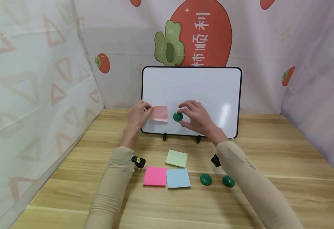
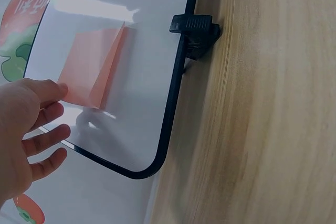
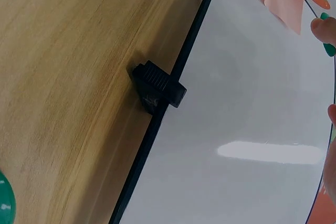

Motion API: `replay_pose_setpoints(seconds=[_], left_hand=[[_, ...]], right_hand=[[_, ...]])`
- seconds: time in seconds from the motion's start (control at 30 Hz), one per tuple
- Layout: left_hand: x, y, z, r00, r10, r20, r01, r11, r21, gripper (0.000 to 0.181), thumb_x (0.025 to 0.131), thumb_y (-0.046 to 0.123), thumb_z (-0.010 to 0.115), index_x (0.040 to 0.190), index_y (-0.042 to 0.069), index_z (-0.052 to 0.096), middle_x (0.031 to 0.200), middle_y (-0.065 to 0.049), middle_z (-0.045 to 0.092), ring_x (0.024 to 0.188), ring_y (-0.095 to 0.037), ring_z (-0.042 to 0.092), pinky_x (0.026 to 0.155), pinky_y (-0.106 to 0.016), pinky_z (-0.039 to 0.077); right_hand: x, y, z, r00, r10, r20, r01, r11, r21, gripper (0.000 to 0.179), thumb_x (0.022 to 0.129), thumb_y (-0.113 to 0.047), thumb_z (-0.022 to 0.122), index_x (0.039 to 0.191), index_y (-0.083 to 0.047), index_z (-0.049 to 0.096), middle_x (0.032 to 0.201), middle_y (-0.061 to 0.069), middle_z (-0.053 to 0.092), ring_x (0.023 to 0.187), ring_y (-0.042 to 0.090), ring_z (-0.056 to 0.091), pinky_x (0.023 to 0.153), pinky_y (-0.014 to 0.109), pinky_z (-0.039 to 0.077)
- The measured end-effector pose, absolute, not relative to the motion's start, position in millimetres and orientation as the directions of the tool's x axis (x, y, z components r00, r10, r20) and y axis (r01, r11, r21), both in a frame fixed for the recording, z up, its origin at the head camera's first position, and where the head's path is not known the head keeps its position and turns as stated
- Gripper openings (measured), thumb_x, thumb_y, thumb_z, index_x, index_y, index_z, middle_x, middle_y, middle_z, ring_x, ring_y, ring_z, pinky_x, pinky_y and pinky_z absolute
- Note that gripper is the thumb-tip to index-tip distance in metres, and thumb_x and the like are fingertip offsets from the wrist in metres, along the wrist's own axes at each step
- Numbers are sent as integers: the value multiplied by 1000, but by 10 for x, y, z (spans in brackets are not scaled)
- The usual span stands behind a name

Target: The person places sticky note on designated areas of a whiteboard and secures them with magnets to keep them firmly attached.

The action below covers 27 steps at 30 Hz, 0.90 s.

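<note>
My left hand [image 1: 138, 116] pinches the left edge of a salmon-pink sticky note [image 1: 159, 114] in front of the lower left of a whiteboard [image 1: 189, 84]. In the left wrist view, the note [image 2: 86, 64] bends away from the board along one edge, casting a shadow there. Just right of the note, my right hand [image 1: 198, 117] holds a round, glossy green magnet [image 1: 178, 116] between thumb and fingers, in front of the board. Whether the magnet touches the board I cannot tell. The right wrist view catches only parts of that hand and the magnet [image 3: 329, 50] at its edge.
Black clip feet [image 1: 165, 136] hold the whiteboard upright on the wooden table [image 1: 78, 178]. Nearer lie pale green [image 1: 176, 158], bright pink [image 1: 155, 176] and blue [image 1: 178, 178] sticky note pads. Two more green magnets [image 1: 206, 179] lie right of them, one beside my right sleeve.
</note>
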State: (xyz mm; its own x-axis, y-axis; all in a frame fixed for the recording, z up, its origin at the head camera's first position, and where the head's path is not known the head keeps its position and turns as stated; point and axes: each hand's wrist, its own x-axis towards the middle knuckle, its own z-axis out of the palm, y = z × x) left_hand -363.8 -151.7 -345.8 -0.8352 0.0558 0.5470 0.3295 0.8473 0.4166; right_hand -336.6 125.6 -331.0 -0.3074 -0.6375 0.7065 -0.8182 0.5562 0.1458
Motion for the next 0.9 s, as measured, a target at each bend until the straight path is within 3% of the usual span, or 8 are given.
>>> replay_pose_setpoints(seconds=[0.9], left_hand=[[-3723, -1512, -3520, -800, 29, 600, 353, 830, 432, 20, 96, 24, 67, 98, 7, 76, 96, -7, 67, 82, -22, 64, 71, -34, 51]], right_hand=[[-3645, 582, -3414, -423, -571, 703, -734, 671, 104, 37, 81, -29, 82, 109, -5, 72, 119, 9, 64, 117, 26, 53, 94, 41, 45]])
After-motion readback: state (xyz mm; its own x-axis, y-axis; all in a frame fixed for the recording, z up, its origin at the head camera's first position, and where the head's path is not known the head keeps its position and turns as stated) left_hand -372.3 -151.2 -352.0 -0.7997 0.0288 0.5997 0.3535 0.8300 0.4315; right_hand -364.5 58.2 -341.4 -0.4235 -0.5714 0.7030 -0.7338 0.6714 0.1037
